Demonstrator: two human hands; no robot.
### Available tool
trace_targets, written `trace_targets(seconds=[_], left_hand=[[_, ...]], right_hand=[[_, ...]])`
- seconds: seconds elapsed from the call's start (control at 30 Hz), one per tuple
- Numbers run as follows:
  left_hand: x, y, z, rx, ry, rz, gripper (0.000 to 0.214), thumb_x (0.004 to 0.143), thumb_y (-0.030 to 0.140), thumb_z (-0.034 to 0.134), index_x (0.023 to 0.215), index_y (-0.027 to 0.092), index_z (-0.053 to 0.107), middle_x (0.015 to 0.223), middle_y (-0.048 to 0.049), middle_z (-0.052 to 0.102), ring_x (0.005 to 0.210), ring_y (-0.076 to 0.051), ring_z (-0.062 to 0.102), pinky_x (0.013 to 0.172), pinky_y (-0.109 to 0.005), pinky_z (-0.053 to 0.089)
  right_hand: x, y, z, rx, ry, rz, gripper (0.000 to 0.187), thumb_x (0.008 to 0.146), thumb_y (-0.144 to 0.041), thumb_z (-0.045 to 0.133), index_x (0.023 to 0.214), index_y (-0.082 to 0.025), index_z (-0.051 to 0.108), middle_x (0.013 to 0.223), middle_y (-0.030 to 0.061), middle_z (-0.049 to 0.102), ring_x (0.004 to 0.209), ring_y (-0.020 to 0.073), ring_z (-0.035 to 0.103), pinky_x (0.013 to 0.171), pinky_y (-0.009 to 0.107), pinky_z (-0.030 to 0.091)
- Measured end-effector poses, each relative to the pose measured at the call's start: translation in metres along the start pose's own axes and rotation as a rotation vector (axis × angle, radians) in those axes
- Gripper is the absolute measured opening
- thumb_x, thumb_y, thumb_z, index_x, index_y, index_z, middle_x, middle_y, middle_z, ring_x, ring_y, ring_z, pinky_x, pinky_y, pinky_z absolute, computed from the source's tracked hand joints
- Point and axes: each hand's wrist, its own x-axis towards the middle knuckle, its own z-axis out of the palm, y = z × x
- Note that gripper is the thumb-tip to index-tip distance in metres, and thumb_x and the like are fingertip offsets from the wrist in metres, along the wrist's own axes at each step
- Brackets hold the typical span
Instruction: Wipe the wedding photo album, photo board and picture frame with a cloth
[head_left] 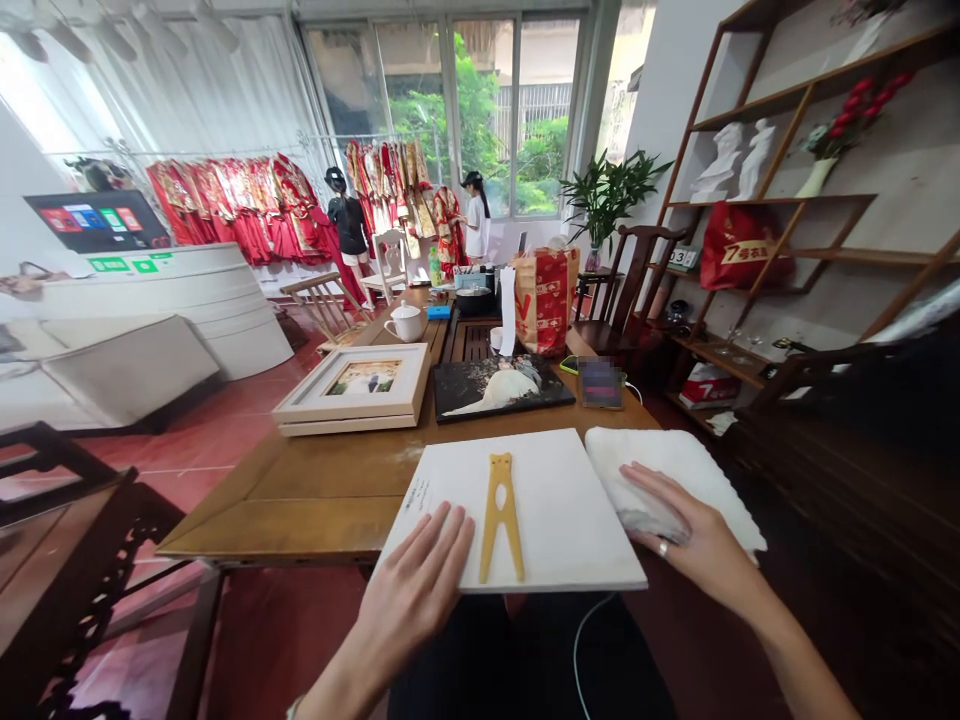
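Observation:
A white board (pixel 555 500) lies flat at the near edge of the wooden table (pixel 330 490). On it rests a yellow forked tool (pixel 500 515). My left hand (pixel 420 590) lies flat on the board's near left corner, fingers stretched out, just left of the tool. My right hand (pixel 686 535) rests on a folded white towel (pixel 675 475) beside the board's right edge, fingers curled over the cloth; a ring shows on one finger.
Further along the table lie stacked white picture frames (pixel 356 390), a dark photo print (pixel 499 385), a phone (pixel 600 383), a white teapot (pixel 405 322) and a red bag (pixel 546 298). Two people stand by red garments at the back. A wooden shelf (pixel 787 200) lines the right wall.

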Motion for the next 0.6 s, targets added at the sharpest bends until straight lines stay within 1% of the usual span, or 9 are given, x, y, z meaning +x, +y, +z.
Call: trace_targets(seconds=[0.07, 0.13, 0.23, 0.27, 0.3, 0.37, 0.4, 0.47, 0.6], left_hand=[[0.005, -0.01, -0.014, -0.082, 0.075, -0.096, 0.048, 0.086, 0.015, 0.047, 0.134, 0.02, 0.046, 0.123, -0.01, 0.063, 0.115, -0.025, 0.059, 0.097, -0.033, 0.049], [0.013, -0.014, -0.024, -0.175, 0.176, -0.286, 0.036, 0.086, 0.019, 0.051, 0.121, 0.02, 0.059, 0.108, -0.0074, 0.071, 0.098, -0.022, 0.068, 0.087, -0.027, 0.054], [0.032, -0.007, -0.03, -0.357, 0.393, -0.764, 0.022, 0.083, 0.03, 0.059, 0.092, 0.015, 0.073, 0.074, -0.0029, 0.074, 0.075, -0.02, 0.072, 0.07, -0.022, 0.056], [0.04, -0.001, -0.03, -0.449, 0.506, -0.94, 0.027, 0.082, 0.036, 0.061, 0.089, 0.013, 0.074, 0.073, -0.0032, 0.074, 0.076, -0.022, 0.071, 0.068, -0.023, 0.056], [0.05, 0.006, -0.028, -0.581, 0.627, -1.07, 0.033, 0.081, 0.041, 0.061, 0.093, 0.013, 0.073, 0.08, -0.0045, 0.075, 0.081, -0.023, 0.07, 0.07, -0.024, 0.056], [0.07, 0.024, -0.024, -0.913, 0.821, -1.251, 0.044, 0.081, 0.048, 0.059, 0.105, 0.014, 0.069, 0.093, -0.0074, 0.074, 0.087, -0.023, 0.07, 0.073, -0.027, 0.056], [0.08, 0.033, -0.022, -1.083, 0.867, -1.306, 0.048, 0.081, 0.051, 0.058, 0.111, 0.015, 0.067, 0.097, -0.0087, 0.074, 0.09, -0.024, 0.07, 0.074, -0.029, 0.056], [0.097, 0.051, -0.017, -1.356, 0.862, -1.321, 0.051, 0.08, 0.052, 0.058, 0.116, 0.016, 0.064, 0.105, -0.0102, 0.072, 0.096, -0.025, 0.068, 0.076, -0.03, 0.057], [0.11, 0.078, -0.008, -1.628, 0.697, -1.267, 0.051, 0.079, 0.048, 0.062, 0.12, 0.017, 0.062, 0.111, -0.0104, 0.069, 0.104, -0.026, 0.065, 0.083, -0.031, 0.054]], right_hand=[[-0.005, -0.012, 0.007, 0.133, 0.032, 0.015, 0.058, 0.067, -0.031, 0.072, 0.123, -0.025, 0.057, 0.137, 0.0066, 0.049, 0.13, 0.0302, 0.039, 0.111, 0.051, 0.022], [-0.013, -0.028, 0.019, 0.338, 0.107, 0.069, 0.051, 0.071, -0.034, 0.072, 0.119, -0.024, 0.059, 0.13, 0.0085, 0.056, 0.123, 0.0292, 0.047, 0.109, 0.051, 0.028], [-0.026, -0.06, 0.046, 0.676, 0.131, 0.204, 0.039, 0.078, -0.038, 0.067, 0.114, -0.024, 0.059, 0.114, 0.0103, 0.065, 0.11, 0.0282, 0.058, 0.1, 0.05, 0.041], [-0.029, -0.071, 0.056, 0.76, 0.095, 0.221, 0.042, 0.079, -0.038, 0.066, 0.118, -0.025, 0.057, 0.119, 0.0106, 0.063, 0.113, 0.028, 0.056, 0.101, 0.049, 0.04], [-0.031, -0.082, 0.064, 0.846, 0.037, 0.216, 0.048, 0.078, -0.039, 0.067, 0.123, -0.026, 0.054, 0.125, 0.0109, 0.059, 0.118, 0.0282, 0.053, 0.103, 0.05, 0.039], [-0.029, -0.101, 0.078, 1.023, -0.081, 0.191, 0.06, 0.077, -0.044, 0.068, 0.13, -0.026, 0.048, 0.135, 0.0109, 0.052, 0.125, 0.0291, 0.046, 0.105, 0.05, 0.035], [-0.026, -0.109, 0.082, 1.105, -0.12, 0.18, 0.064, 0.076, -0.049, 0.067, 0.133, -0.026, 0.046, 0.137, 0.0109, 0.049, 0.126, 0.03, 0.044, 0.105, 0.051, 0.035], [-0.018, -0.121, 0.087, 1.205, -0.105, 0.185, 0.067, 0.078, -0.055, 0.062, 0.136, -0.027, 0.043, 0.138, 0.01, 0.049, 0.125, 0.0313, 0.045, 0.104, 0.052, 0.036], [-0.007, -0.128, 0.083, 1.087, 0.188, 0.285, 0.067, 0.085, -0.047, 0.053, 0.144, -0.027, 0.028, 0.133, 0.0068, 0.054, 0.117, 0.0295, 0.054, 0.098, 0.05, 0.043]])
